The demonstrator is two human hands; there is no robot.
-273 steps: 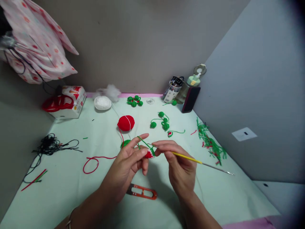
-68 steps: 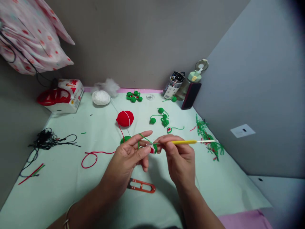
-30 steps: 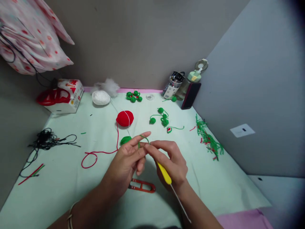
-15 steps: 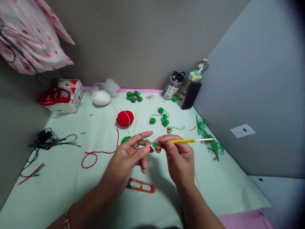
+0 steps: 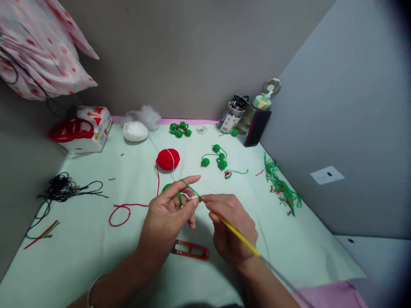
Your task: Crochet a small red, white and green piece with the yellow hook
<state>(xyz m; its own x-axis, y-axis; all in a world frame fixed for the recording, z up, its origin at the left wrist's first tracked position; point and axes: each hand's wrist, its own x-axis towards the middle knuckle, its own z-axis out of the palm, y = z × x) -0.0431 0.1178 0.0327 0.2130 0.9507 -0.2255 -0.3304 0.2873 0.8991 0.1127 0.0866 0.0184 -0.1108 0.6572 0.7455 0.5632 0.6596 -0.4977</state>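
Note:
My left hand (image 5: 168, 214) pinches a small crochet piece between thumb and middle finger, mostly hidden by the fingers. A strand of green yarn (image 5: 190, 187) runs over its raised forefinger. My right hand (image 5: 233, 229) is closed round a yellow-handled crochet hook (image 5: 239, 236). The hook's tip meets the piece at my left fingertips, and its metal tail points down to the right. A small green yarn ball (image 5: 167, 187) lies just behind my left hand.
Orange thread snips (image 5: 189, 249) lie under my hands. Beyond are a red yarn ball (image 5: 168, 158), red strand (image 5: 120, 211), white yarn ball (image 5: 135, 131), small green crochet balls (image 5: 219, 159), yarn scraps (image 5: 282, 188), black cord (image 5: 62, 188), a box (image 5: 90, 128), jar (image 5: 231, 115), bottle (image 5: 257, 111), phone (image 5: 256, 128).
My right hand has turned the hook from level, pointing right, to slanting down toward the lower right. The left hand holds its place with the piece.

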